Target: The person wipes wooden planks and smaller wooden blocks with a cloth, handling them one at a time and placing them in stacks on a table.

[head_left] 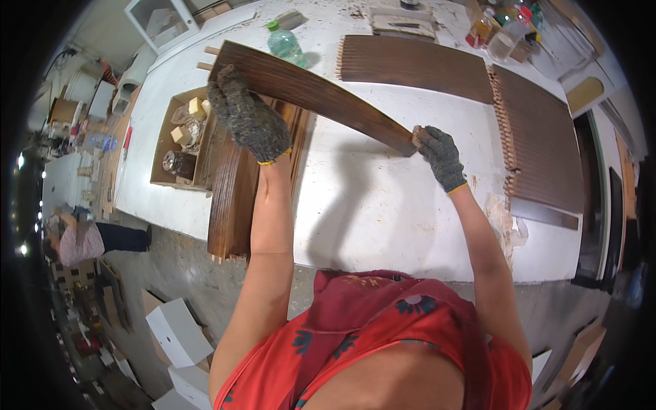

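Observation:
A long dark-brown wooden board (307,96) with pale dowel pegs at its left end is held up at a slant over the table. My left hand (249,119), in a dark knit glove, grips its left end. At the opposite end, my right hand (443,158), gloved the same way, pinches the board's tip. Something brownish shows at the right fingertips; I cannot tell whether it is a stained glove tip or a small pad. Beneath my left hand and wrist lies a stack of similar brown boards (232,198).
The white table (383,212) carries stacked brown boards at far right (540,130) and at the back (417,65). Left stands a cardboard box (162,154) with sponge pieces and a jar. A green-capped bottle (285,44) is behind; more bottles (506,37) stand back right. Another person (82,240) is far left.

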Demonstrator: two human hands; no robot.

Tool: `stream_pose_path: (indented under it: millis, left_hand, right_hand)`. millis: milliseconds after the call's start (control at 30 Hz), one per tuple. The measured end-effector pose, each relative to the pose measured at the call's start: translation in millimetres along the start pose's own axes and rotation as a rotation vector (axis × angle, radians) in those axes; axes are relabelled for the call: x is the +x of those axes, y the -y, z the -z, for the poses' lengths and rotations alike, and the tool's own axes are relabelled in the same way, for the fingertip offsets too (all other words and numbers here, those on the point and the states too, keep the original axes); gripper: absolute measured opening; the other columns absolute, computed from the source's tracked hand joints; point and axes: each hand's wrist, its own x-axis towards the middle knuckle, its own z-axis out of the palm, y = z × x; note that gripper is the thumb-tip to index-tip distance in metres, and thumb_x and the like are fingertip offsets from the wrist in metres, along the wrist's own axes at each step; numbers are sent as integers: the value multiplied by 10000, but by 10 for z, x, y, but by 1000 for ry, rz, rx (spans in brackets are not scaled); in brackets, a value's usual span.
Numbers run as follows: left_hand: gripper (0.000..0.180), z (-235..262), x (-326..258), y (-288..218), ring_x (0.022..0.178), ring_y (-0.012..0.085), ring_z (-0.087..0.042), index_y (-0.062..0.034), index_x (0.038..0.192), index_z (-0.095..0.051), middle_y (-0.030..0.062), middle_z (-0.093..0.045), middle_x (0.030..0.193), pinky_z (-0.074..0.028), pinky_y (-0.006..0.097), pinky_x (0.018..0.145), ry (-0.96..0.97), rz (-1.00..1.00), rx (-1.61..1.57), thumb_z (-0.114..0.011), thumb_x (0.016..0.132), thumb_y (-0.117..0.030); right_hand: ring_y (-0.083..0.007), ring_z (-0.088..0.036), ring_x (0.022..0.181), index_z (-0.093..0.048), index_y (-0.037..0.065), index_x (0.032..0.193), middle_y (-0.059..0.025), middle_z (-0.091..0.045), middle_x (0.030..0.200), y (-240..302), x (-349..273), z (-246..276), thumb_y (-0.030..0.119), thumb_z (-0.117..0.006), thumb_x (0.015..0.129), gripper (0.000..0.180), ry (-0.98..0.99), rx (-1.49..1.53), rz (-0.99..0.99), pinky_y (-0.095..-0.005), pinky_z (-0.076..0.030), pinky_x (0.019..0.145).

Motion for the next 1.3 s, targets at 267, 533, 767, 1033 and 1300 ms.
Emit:
stream_pose_path:
  millis: [267, 533, 767, 1033, 1300]
  left_hand:
    - [338, -314, 72, 9, 1085, 261, -573, -5, 1222, -564, 145, -595, 1182, -463, 334, 964, 71, -251, -27, -572, 891, -69]
    - [326, -592, 94, -129, 1131, 323, -545, 41, 1208, -562, 190, -576, 1208, -430, 382, 1003, 111, -320, -1, -531, 894, -40]
    - [359, -769, -563, 298, 1087, 353, -558, -28, 1243, -566, 208, -582, 1189, -471, 405, 930, 540, -599, 417, -440, 912, 33]
    - [423, -556, -1809, 419, 976, 190, -609, 9, 1201, -566, 95, -659, 1091, -469, 317, 916, 984, 834, -374, -675, 884, -250]
    - [438, -500, -1966, -105, 862, 265, -673, 75, 1171, -520, 192, -639, 1026, -578, 355, 809, 885, 1480, -768, -595, 928, -281]
  right_hand:
    - [-209, -644, 863, -663, 9, 1008, -113, -643, 931, -95, -47, 197, 55, -623, 893, 130, 54, 826, -308, -277, -532, 768]
    - [-284, -596, 927, -688, 75, 1009, -99, -644, 1107, -331, -210, 222, 117, -715, 803, 212, -18, -353, 288, -393, -500, 836]
    - [-280, -575, 996, -684, 171, 1033, -66, -627, 1125, -414, -297, 137, 179, -690, 797, 237, -64, -657, 239, -426, -468, 818]
    - [-229, -628, 790, -694, 48, 998, -104, -654, 931, 389, -1409, 92, 146, -672, 855, 175, 93, -72, -4, -346, -510, 674]
    - [-162, -562, 1047, -580, -45, 1253, -108, -630, 1206, 642, -2370, 288, 144, -620, 924, 382, -312, 801, -514, -290, -410, 943]
